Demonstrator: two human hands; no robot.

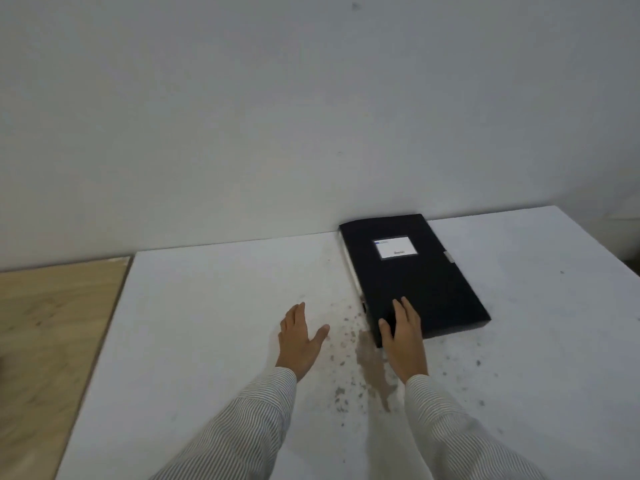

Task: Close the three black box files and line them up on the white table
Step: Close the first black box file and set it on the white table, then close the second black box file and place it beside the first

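Observation:
One black box file (419, 282) lies flat and closed on the white table (207, 306), its far end near the wall, a white label on its lid. My right hand (403, 337) rests flat on the file's near left corner, fingers spread, thumb at the corner's edge. My left hand (299, 336) hovers open over the bare table to the left of the file, apart from it. Only this one box file is in view.
A wooden surface (52, 323) adjoins the table on the left. A pale wall (311, 116) runs along the table's far edge. Dark specks and a brownish stain (372, 365) mark the tabletop between my hands.

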